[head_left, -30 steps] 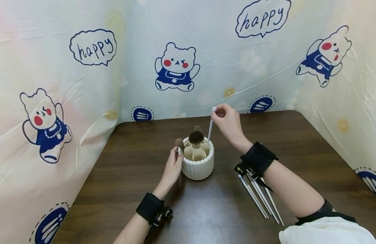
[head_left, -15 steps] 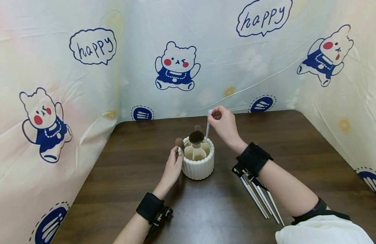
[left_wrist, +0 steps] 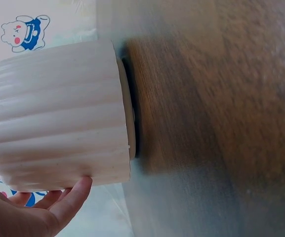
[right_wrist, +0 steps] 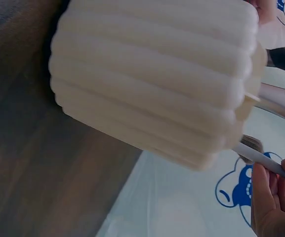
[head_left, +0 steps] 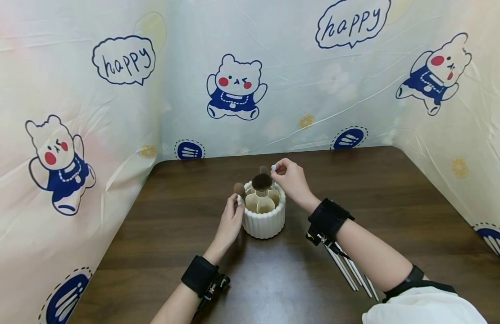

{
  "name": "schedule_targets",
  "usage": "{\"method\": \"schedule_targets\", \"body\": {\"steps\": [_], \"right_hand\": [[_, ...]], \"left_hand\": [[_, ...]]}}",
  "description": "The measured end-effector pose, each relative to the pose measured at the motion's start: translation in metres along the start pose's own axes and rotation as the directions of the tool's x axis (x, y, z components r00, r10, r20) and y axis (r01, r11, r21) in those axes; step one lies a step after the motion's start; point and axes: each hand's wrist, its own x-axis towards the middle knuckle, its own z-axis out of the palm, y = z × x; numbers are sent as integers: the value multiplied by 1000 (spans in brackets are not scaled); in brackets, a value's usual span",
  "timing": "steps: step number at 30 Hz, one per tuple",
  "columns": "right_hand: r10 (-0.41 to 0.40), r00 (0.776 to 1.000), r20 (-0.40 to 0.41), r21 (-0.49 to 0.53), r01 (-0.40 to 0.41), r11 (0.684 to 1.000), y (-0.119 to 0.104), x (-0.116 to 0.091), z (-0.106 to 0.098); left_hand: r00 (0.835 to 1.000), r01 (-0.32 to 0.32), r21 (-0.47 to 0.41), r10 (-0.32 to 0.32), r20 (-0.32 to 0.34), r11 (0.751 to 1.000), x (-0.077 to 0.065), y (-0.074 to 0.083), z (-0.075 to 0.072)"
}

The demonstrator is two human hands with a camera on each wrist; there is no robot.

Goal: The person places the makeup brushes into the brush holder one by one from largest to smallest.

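A white ribbed makeup brush holder (head_left: 264,225) with cream petal-shaped compartments stands upright on the brown table. My left hand (head_left: 229,222) grips its left side, the fingers (left_wrist: 75,197) against the ribbed wall in the left wrist view. Over the back right of the rim, my right hand (head_left: 292,181) pinches a slender pale stick, like a thin makeup brush (right_wrist: 264,161), near its upper end. Its lower end goes down behind the rim. Inside the holder stand a big dark fluffy brush (head_left: 261,182), a brown brush (head_left: 239,189) at the left and another brush (head_left: 264,170) behind.
Several slim white sticks (head_left: 342,266) lie on the table (head_left: 152,252) under the right forearm, partly covered by it. A printed curtain (head_left: 290,67) with cartoon bears encloses the back and both sides.
My right hand has moved left and down, lowering the thin brush into the back right of the holder. My left hand keeps its place on the holder.
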Motion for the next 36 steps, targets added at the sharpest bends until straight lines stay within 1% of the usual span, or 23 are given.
{"method": "schedule_targets", "body": {"steps": [6, 16, 22, 29, 36], "right_hand": [[19, 999, 36, -51, -17, 999, 8, -3, 5], [22, 997, 68, -48, -19, 999, 18, -5, 11], [19, 997, 80, -53, -15, 998, 17, -5, 9], [52, 994, 101, -59, -46, 997, 18, -6, 6], [72, 992, 105, -59, -66, 996, 19, -7, 1]], "left_hand": [[1000, -12, -11, 12, 2, 1000, 1, -2, 0], [1000, -4, 0, 4, -1, 1000, 1, -1, 1], [1000, -16, 6, 16, 0, 1000, 1, -1, 1], [1000, -10, 2, 10, -7, 1000, 1, -1, 1], [1000, -4, 4, 4, -3, 1000, 0, 0, 1]]}}
